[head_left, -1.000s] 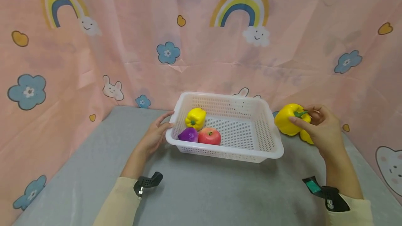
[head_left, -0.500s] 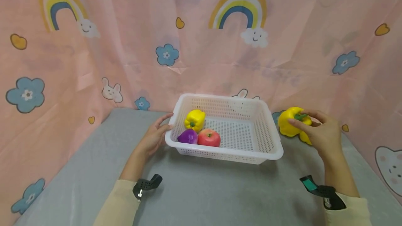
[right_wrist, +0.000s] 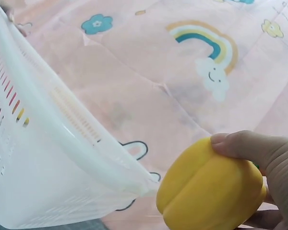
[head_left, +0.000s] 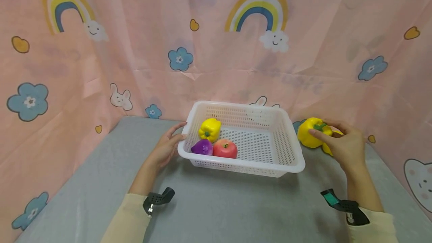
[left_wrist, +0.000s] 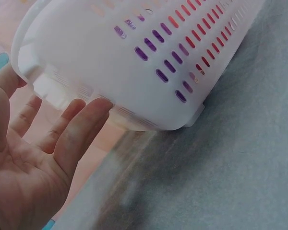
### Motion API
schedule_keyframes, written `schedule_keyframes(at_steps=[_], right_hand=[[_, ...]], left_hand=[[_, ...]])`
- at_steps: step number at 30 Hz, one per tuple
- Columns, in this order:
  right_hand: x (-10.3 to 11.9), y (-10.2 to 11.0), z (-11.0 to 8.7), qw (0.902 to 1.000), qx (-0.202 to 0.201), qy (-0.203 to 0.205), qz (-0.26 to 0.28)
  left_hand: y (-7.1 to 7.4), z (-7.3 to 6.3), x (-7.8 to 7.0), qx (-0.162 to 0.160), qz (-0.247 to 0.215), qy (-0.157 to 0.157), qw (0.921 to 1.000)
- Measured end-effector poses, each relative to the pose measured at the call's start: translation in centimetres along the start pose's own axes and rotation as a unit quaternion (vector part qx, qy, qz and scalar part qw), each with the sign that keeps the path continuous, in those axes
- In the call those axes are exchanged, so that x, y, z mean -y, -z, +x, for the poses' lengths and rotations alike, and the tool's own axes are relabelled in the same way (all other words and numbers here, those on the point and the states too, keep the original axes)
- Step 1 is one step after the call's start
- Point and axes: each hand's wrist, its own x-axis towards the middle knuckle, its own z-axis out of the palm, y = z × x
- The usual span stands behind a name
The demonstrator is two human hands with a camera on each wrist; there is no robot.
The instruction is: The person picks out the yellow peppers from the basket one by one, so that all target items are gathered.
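My left hand [head_left: 165, 147] grips the left rim of a white perforated plastic basket [head_left: 243, 164]. In the left wrist view, the fingers [left_wrist: 81, 127] lie against the basket's outer wall. A yellow bell pepper [head_left: 210, 129], a purple onion-like piece [head_left: 202, 147] and a red apple [head_left: 225, 148] sit together in the basket's left end. Right of the basket, my right hand [head_left: 347, 147] pinches another yellow bell pepper [right_wrist: 209, 187] near its green stem. Behind that pepper, a further yellow thing [head_left: 327, 150] is mostly hidden by it and the hand.
The basket stands on a grey cloth-covered table [head_left: 236, 205]. A pink printed curtain [head_left: 216, 78] hangs close behind the basket and along both sides. Dark straps are on both wrists.
My right hand and its pepper have shifted slightly down, with the hand also a little left. The left hand and basket hold nearly still.
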Motion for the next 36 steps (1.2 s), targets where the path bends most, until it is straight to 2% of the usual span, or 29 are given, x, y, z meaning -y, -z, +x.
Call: schedule_keyframes(at_steps=[10, 17, 23, 28, 31, 36], right_hand=[[-1.3, -0.1, 0.3, 0.9998, -0.004, 0.012, 0.012], [-3.1, -0.8, 0.6, 0.9988, 0.027, 0.04, 0.011], [-4.5, -1.1, 1.0, 0.9978, 0.045, 0.048, 0.009], [-5.6, -1.6, 1.4, 0.9958, 0.071, 0.055, -0.014], [-6.2, -1.9, 1.5, 0.9944, 0.084, 0.054, -0.033], [-7.0, -2.3, 1.6, 0.9939, 0.1, 0.038, -0.029]], left_hand=[[0.0, 0.0, 0.0, -0.004, 0.001, 0.005, 1.0], [0.0, 0.0, 0.0, 0.0, -0.002, 0.004, 1.0], [0.0, 0.1, 0.0, -0.006, -0.002, 0.006, 1.0], [-0.1, 0.1, 0.0, -0.006, -0.004, 0.008, 0.9999], [-0.1, 0.1, -0.1, -0.003, -0.004, 0.008, 1.0], [0.0, 0.0, -0.1, -0.001, -0.006, 0.01, 0.9999]])
